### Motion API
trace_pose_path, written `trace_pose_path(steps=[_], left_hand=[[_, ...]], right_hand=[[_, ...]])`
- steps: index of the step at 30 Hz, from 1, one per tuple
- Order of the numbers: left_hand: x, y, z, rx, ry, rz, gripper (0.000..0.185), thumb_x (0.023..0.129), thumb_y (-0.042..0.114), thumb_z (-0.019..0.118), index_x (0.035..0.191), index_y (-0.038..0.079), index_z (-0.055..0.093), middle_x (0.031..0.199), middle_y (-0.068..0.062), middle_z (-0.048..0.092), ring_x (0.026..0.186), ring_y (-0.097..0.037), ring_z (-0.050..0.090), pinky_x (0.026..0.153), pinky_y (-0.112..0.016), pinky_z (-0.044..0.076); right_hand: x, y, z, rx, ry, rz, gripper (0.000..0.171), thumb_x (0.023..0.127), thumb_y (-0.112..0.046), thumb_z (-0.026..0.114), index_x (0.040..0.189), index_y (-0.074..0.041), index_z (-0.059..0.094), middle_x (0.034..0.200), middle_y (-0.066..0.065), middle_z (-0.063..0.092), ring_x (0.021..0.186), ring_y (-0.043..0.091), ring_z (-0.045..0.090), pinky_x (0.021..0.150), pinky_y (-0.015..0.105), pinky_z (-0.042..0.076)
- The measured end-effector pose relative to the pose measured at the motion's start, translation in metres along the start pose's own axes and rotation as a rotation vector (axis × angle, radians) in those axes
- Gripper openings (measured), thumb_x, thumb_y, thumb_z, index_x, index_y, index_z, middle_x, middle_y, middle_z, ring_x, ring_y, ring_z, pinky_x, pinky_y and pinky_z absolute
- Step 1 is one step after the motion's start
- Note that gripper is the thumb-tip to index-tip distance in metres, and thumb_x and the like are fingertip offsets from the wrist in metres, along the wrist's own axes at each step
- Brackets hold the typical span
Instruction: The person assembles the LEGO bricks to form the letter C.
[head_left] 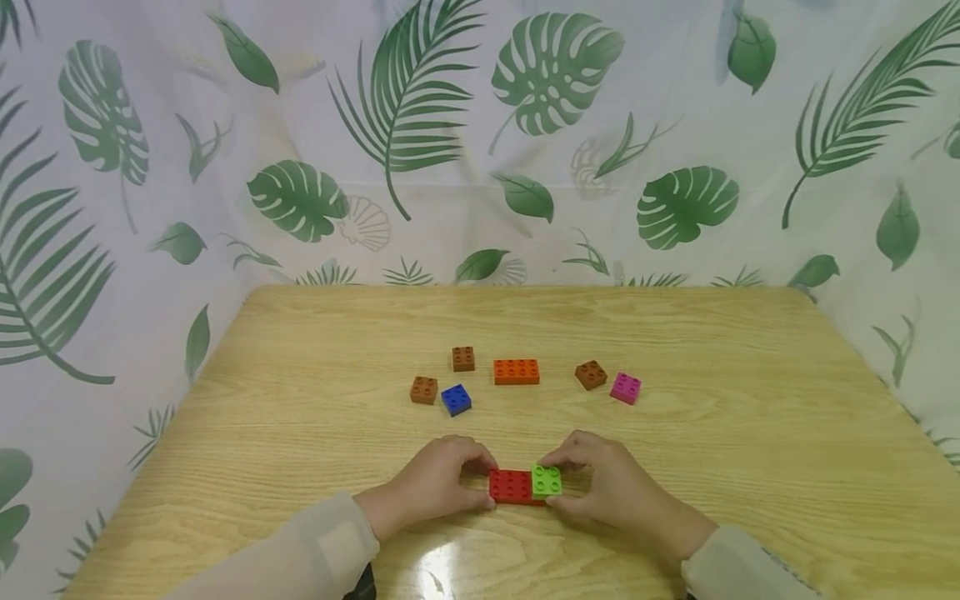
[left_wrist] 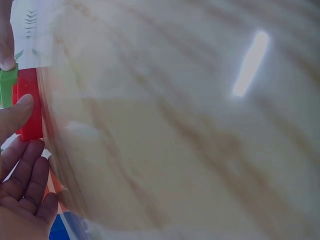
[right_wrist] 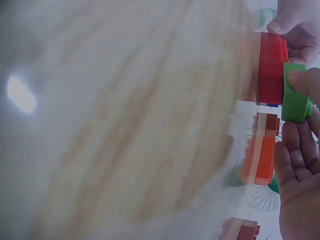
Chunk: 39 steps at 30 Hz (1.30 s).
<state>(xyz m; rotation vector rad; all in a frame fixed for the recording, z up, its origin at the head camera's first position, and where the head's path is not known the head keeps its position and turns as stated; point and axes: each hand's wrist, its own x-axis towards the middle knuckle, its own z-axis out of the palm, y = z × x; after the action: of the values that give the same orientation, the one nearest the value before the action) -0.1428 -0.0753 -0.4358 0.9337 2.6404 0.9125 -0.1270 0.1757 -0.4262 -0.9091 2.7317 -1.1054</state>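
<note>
1. Red brick (head_left: 513, 486): smooth plastic, oblong, studded on top; lower centre of the head view, flat on the table. Long axis runs left to right across the frame; studs point up, one short end toward each hand.
2. Green brick (head_left: 547, 482): bright plastic, square, four round studs up; set over the red brick's right end and jutting past it. Whether fully pressed down, cannot tell.
3. Left hand (head_left: 431, 482): thumb and forefinger pinch the red brick's left end; in the left wrist view the remaining fingers are bent, lying close together.
4. Right hand (head_left: 618, 483): thumb on the near side and a finger on the far side pinch the green brick.
5. Orange brick (head_left: 516, 372): oblong, studded, centre of frame, long axis left to right.
6. Brown bricks, three, square: one (head_left: 463, 359) and one (head_left: 423, 390) left of the orange brick, one (head_left: 591, 375) right of it, turned askew.
7. Blue brick (head_left: 456, 400): square, askew, left of centre.
8. Pink brick (head_left: 626, 388): square, slightly tilted in plan, right of centre.
9. Table (head_left: 262, 467): pale wood grain, glossy.
10. Cloth (head_left: 450, 242): white, green leaf print, upper frame.
11. Sleeves (head_left: 300, 550): pale fabric, lower corners.
</note>
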Motion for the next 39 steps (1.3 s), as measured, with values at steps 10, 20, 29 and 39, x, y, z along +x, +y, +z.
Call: trace_pose_path(steps=[10, 20, 29, 39], left_hand=[[-0.007, -0.015, -0.012, -0.093, 0.104, -0.039, 0.05, 0.065, 0.04, 0.072, 0.108, 0.019, 0.058, 0.098, 0.012, 0.056, 0.091, -0.007, 0.051, 0.081, -0.028, 0.04], [-0.011, -0.042, -0.038, -0.075, 0.31, -0.163, 0.045, 0.065, 0.032, 0.074, 0.105, 0.017, 0.059, 0.097, 0.011, 0.056, 0.09, -0.01, 0.05, 0.077, -0.032, 0.042], [-0.002, -0.064, -0.056, -0.129, 0.434, -0.28, 0.045, 0.066, 0.025, 0.075, 0.107, 0.016, 0.059, 0.102, 0.005, 0.055, 0.092, -0.014, 0.05, 0.079, -0.035, 0.041], [0.009, -0.075, -0.06, -0.156, 0.36, -0.326, 0.056, 0.066, 0.021, 0.075, 0.117, 0.013, 0.052, 0.113, -0.001, 0.053, 0.1, -0.02, 0.049, 0.082, -0.034, 0.041]], right_hand=[[-0.001, 0.004, 0.002, 0.004, 0.021, -0.029, 0.035, 0.066, -0.029, 0.074, 0.099, -0.024, 0.062, 0.086, -0.016, 0.051, 0.08, 0.005, 0.051, 0.072, 0.025, 0.044], [-0.001, 0.002, 0.001, 0.006, 0.016, -0.045, 0.036, 0.066, -0.026, 0.074, 0.1, -0.022, 0.062, 0.088, -0.015, 0.051, 0.08, 0.005, 0.051, 0.072, 0.025, 0.045], [-0.001, 0.003, 0.002, 0.004, 0.013, -0.032, 0.035, 0.066, -0.026, 0.074, 0.099, -0.024, 0.062, 0.088, -0.016, 0.051, 0.08, 0.005, 0.051, 0.071, 0.024, 0.044], [-0.001, 0.003, 0.002, 0.002, 0.011, -0.012, 0.035, 0.066, -0.027, 0.074, 0.099, -0.024, 0.062, 0.088, -0.016, 0.051, 0.08, 0.005, 0.05, 0.072, 0.024, 0.044]])
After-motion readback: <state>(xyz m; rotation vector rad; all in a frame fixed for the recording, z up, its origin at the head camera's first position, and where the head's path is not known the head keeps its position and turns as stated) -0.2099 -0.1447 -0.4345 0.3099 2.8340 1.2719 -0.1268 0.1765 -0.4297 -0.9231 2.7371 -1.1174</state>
